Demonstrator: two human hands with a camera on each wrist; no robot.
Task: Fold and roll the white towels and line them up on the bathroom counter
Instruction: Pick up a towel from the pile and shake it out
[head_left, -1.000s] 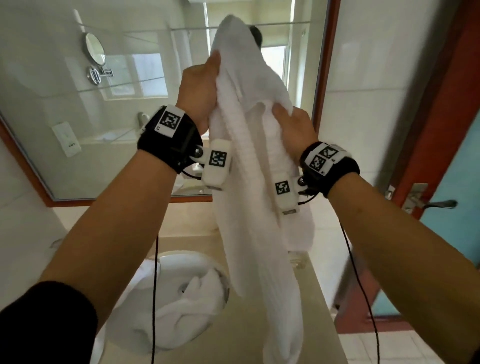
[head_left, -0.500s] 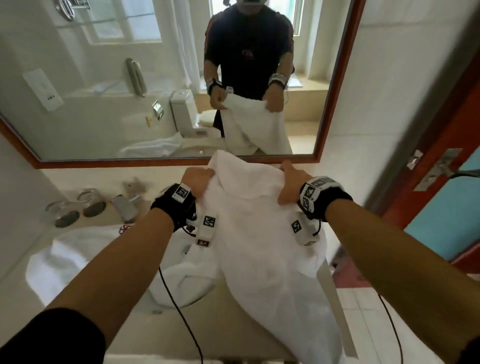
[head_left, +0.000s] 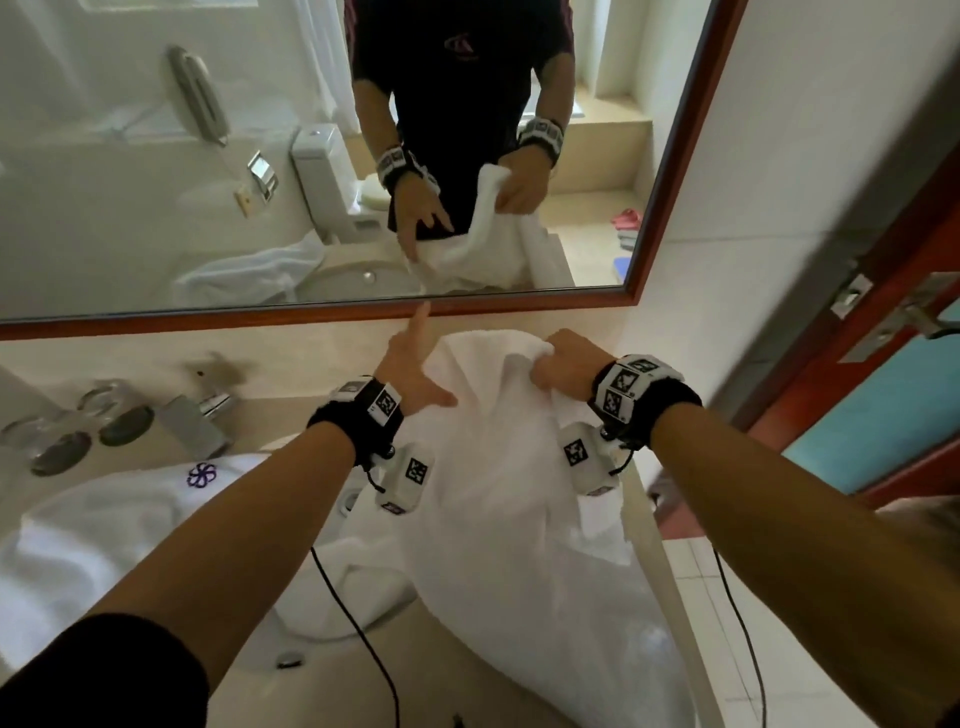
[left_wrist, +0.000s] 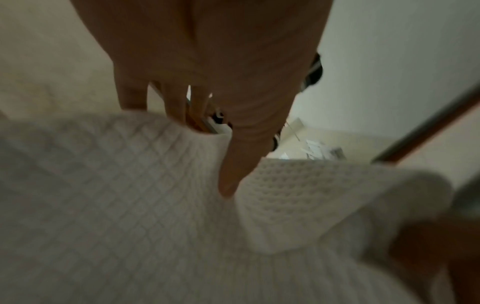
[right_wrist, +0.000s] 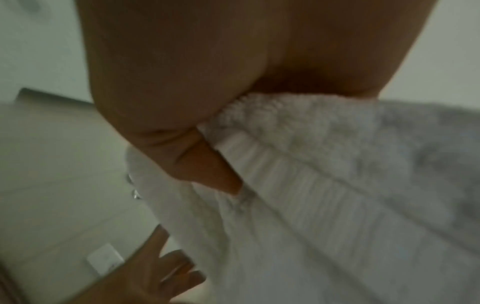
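Note:
A white towel (head_left: 509, 467) drapes over the right part of the beige counter (head_left: 291, 410) and hangs off its front edge. My right hand (head_left: 550, 358) grips the towel's bunched top edge near the mirror; the right wrist view shows its thumb pinching the towel (right_wrist: 311, 185). Beside the towel's left edge is my left hand (head_left: 431, 358), its fingers straight and spread, holding nothing. In the left wrist view that hand (left_wrist: 207, 102) has its thumb lying against the waffle-weave towel (left_wrist: 130, 205). More white towels (head_left: 104, 519), one with a purple logo, lie heaped in the sink at the left.
A chrome faucet (head_left: 192, 415) and two glasses (head_left: 62, 441) stand at the back left of the counter. A red-framed mirror (head_left: 156, 156) runs along the wall behind. A door with a metal handle (head_left: 883, 332) is at the right, past the counter's end.
The towel came down from in front of the mirror onto the counter. My left hand has let go of its top edge and spread its fingers; my right hand still holds on.

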